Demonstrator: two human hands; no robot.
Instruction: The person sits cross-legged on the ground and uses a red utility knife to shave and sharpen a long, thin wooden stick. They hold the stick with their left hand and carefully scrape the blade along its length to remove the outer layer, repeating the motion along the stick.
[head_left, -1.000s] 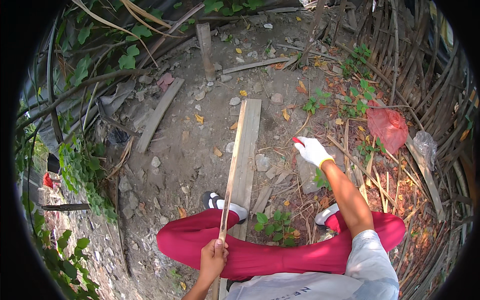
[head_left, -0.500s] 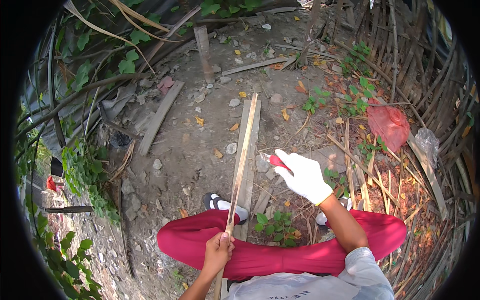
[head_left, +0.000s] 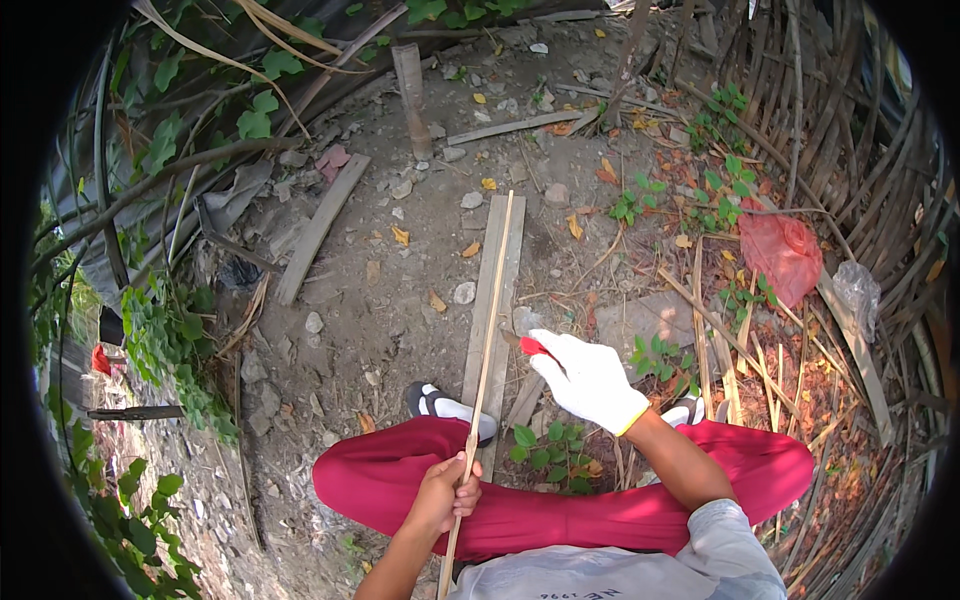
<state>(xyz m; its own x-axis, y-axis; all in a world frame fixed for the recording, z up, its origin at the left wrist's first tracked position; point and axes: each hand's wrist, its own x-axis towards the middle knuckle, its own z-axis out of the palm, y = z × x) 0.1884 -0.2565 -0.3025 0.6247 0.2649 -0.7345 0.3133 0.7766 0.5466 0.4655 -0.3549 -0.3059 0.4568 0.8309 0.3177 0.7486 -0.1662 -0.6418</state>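
Observation:
A long, thin bamboo strip [head_left: 490, 325] slants up and away from me, its lower end near my lap. My bare left hand [head_left: 452, 494] is wrapped round its lower part. In a white glove, my right hand [head_left: 590, 378] grips the red handle of a knife [head_left: 533, 346]. The short blade points left, close to the strip's middle; whether it touches the strip I cannot tell. Behind the strip a flat wooden plank [head_left: 505, 260] lies on the ground between my feet.
Another plank [head_left: 322, 230] lies to the left, near a short upright post [head_left: 411, 100]. At right are loose sticks [head_left: 725, 335], a red mesh bag [head_left: 780, 255] and a fence of slats [head_left: 850, 130]. Small green plants [head_left: 553, 458] grow between my legs.
My right hand has moved slightly down and left, bringing the knife nearer the strip. The strip has turned in my left hand and shows a narrower, paler side.

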